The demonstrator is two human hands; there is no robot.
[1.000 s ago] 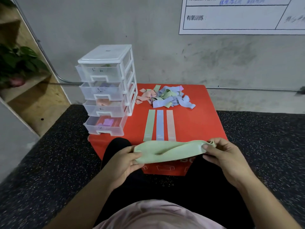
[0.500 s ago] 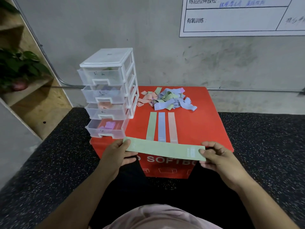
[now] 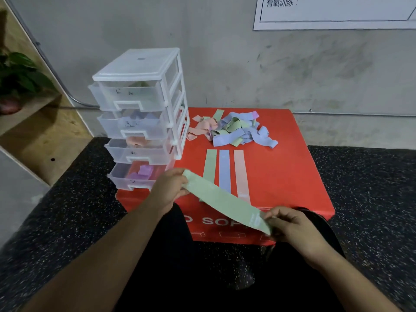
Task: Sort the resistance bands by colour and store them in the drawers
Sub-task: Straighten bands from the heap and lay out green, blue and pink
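1. Our left hand (image 3: pixel 170 188) reaches forward, thumb and fingers pinching one end of the green band (image 3: pixel 225 204).
2. Our right hand (image 3: pixel 292 226) sits lower and nearer us, pinching the other end.

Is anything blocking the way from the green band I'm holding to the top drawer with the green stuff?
Nothing visible lies between the green band and the top drawer. That drawer looks almost closed, though, and the left hand and right hand both grip the band.
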